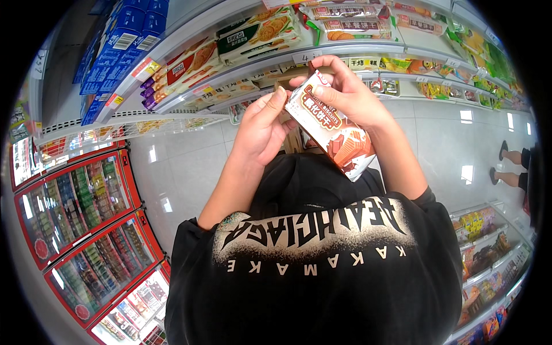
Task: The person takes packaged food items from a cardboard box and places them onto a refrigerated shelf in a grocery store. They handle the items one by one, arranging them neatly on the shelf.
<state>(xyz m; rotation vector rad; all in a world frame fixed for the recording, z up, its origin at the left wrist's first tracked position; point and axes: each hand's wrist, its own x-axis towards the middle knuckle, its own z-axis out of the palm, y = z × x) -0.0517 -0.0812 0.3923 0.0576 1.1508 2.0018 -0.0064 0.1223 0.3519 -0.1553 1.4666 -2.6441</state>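
A packet of wafer biscuits [330,125], white and brown with chocolate wafers pictured on it, is held tilted in front of my chest. My right hand [345,92] grips its upper part, with the thumb on the printed face and the fingers behind. At the packet's upper left edge, my left hand [269,123] has its thumb and fingertips on or right beside the wrapper; whether they pinch it cannot be told. Past the hands, packs of biscuits [258,36] lie on a shelf [345,48] with price tags.
Blue boxes [125,41] are stacked at the upper left. Red-framed drinks coolers [82,211] stand at the left. Lower right is another snack rack [483,258]. A person's legs [511,166] show at the right, on the tiled floor [435,142]. Partly hidden cardboard [293,140] lies below my hands.
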